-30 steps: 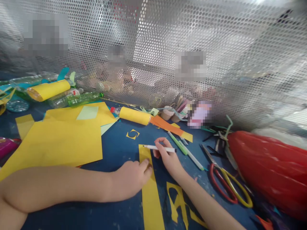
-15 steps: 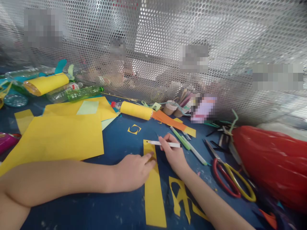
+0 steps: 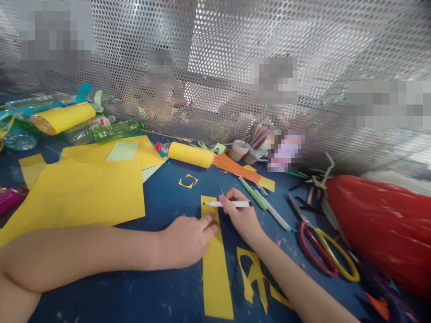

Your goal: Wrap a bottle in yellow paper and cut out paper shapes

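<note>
A long strip of yellow paper (image 3: 217, 278) lies lengthwise on the blue table. My left hand (image 3: 188, 240) rests across it with fingers stretched out, pressing the strip near its far end. In my right hand (image 3: 241, 215) is a thin white marker (image 3: 232, 204) with a black end, pinched between thumb and fingers. The marker's dark tip is over the far left edge of the strip; whether it touches the paper I cannot tell. Cut yellow paper scraps (image 3: 254, 273) lie beside my right forearm. A small cut-out scrap (image 3: 187, 181) sits beyond the strip.
Yellow sheets (image 3: 90, 193) are stacked at left, with plastic bottles (image 3: 116, 131) behind. A yellow-wrapped bottle (image 3: 190, 154) lies at the back centre. Scissors (image 3: 316, 242), green markers (image 3: 252, 193) and a red plastic bag (image 3: 380, 229) are on the right. A perforated metal screen (image 3: 215, 54) stands behind.
The marker's tip has moved slightly left and nearer to me along the strip's far end, my right hand shifting with it. My left hand stays in place.
</note>
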The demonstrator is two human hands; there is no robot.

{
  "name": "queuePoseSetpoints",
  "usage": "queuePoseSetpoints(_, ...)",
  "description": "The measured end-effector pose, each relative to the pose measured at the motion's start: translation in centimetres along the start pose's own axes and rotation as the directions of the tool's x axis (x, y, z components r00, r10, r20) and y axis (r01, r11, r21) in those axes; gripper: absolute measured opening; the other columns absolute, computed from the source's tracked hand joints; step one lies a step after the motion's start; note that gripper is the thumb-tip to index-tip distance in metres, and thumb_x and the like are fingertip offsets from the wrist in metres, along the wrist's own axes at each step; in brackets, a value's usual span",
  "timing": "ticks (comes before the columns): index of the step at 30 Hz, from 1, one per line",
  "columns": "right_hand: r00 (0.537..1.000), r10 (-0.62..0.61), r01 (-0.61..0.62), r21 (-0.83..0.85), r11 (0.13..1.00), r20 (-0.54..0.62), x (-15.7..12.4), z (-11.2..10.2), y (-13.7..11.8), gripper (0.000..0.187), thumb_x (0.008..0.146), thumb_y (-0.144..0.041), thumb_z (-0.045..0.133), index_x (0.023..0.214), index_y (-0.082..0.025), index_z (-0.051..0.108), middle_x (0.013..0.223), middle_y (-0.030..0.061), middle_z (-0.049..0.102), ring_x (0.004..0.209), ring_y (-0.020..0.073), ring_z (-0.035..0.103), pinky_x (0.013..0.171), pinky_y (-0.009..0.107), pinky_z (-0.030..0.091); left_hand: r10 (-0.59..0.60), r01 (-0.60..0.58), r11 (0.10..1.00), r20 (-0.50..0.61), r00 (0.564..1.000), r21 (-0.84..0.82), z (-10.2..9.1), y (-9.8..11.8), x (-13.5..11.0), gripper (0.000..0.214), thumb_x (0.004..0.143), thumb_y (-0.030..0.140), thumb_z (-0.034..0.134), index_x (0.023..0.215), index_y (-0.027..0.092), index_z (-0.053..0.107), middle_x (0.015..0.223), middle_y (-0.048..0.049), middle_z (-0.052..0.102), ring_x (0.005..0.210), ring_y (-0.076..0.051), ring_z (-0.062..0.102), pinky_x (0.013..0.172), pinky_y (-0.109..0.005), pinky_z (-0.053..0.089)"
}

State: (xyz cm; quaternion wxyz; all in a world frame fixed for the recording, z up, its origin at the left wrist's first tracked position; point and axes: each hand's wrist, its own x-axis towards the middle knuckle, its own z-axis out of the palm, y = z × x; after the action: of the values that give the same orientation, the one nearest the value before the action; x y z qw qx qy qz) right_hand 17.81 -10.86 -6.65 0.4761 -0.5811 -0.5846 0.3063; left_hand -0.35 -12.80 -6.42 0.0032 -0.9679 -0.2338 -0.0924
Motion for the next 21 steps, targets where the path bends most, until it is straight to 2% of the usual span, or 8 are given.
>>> queuePoseSetpoints(12,0.999,-0.021,0.022,-0.03,0.999,0.039,0.22,-0.07,0.38,0.029,0.079,-0.035,0.057,0.06,-0.022,0.039,0.048,-0.007,0.042,0.046,0.0104,0.037,0.048,0.024,0.031,0.009,-0.009,1.0,-0.001,1.0,0.013,-0.19,0.01,0.0,0.039,0.084,0.018,0.041,0.122,0.008,0.048,0.124,-0.0173,0.054,0.066,-0.02,0.064,0.05,-0.035,0.05)
queuePoseSetpoints(21,0.998,-0.032,0.028,-0.079,0.996,-0.052,0.19,0.03,0.0,0.028,0.078,-0.035,0.056,0.061,-0.023,0.039,0.05,-0.0071,0.041,0.048,0.0107,0.036,0.048,0.024,0.03,0.016,-0.016,0.999,0.002,1.0,0.046,0.15,0.02,-0.02,0.043,0.084,0.017,0.04,0.126,0.007,0.046,0.13,-0.0201,0.05,0.067,-0.019,0.064,0.051,-0.032,0.05)
